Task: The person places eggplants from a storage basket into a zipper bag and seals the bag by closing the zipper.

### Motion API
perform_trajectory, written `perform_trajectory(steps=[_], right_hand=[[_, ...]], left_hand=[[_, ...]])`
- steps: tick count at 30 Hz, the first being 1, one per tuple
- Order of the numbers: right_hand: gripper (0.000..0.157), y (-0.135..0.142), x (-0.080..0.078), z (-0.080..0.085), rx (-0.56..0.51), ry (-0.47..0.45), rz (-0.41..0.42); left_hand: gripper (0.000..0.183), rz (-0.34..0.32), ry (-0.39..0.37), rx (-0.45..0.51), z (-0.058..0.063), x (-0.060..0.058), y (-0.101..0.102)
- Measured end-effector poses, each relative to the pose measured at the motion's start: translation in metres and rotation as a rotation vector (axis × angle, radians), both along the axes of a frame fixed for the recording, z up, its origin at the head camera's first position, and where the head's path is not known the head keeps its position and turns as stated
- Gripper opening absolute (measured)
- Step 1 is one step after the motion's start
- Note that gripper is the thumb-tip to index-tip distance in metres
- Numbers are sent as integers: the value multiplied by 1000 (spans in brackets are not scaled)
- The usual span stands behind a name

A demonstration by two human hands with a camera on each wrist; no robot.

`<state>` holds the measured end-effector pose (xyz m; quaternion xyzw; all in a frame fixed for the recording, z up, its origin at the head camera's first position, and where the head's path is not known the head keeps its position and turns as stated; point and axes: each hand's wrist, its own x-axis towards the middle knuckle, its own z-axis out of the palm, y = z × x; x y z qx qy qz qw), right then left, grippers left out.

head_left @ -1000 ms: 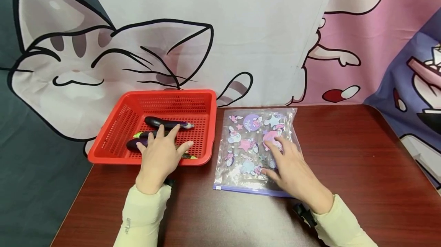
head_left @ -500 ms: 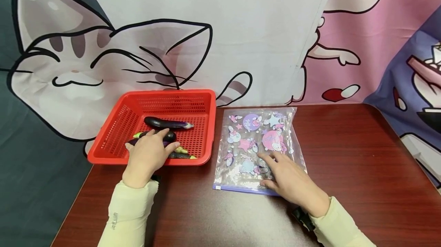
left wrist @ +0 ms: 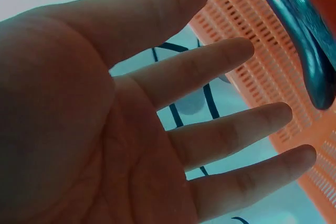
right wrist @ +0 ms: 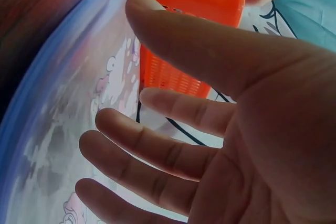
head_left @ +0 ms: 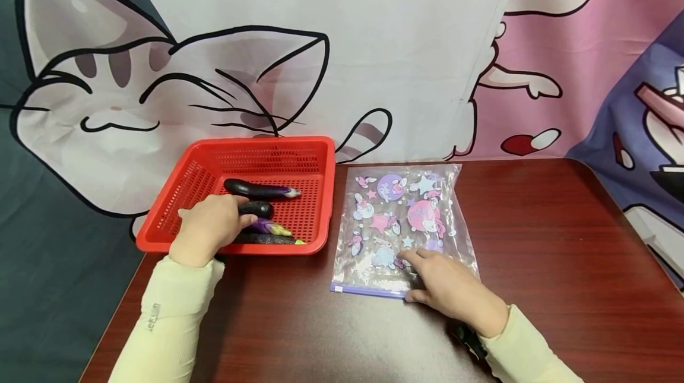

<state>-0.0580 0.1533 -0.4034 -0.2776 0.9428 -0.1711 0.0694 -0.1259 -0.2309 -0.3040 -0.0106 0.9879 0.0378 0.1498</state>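
Observation:
In the head view my left hand (head_left: 205,230) is over the left front of a red plastic basket (head_left: 326,211). Its fingers look stretched out in the left wrist view, apart from a dark eggplant (left wrist: 317,77). Inside lie a dark eggplant (head_left: 259,189) at the back, a short black vegetable (head_left: 257,209), a purple eggplant (head_left: 269,227) with a yellow-green stem, and a long dark vegetable (head_left: 267,239) with a green tip. The hand partly covers the front ones. My right hand (head_left: 451,285), fingers loosely extended, is at the near right part of a clear printed zip bag (head_left: 382,246).
A reddish-brown wooden table (head_left: 550,252) carries the basket and the bag. Behind it hangs a cloth backdrop (head_left: 406,56) with a cartoon cat. A purple slider strip (head_left: 369,292) runs along the bag's near edge.
My left hand has moved left across the basket, uncovering more of the front vegetables. The right hand has drawn slightly back toward the bag's near edge. Basket and bag stay in place.

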Motion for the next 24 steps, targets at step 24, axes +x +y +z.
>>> perform_trajectory(steps=[24], right_hand=[[42, -1, 3, -12, 39, 81, 75]], left_hand=[[56, -201, -179, 49, -12, -61, -40]])
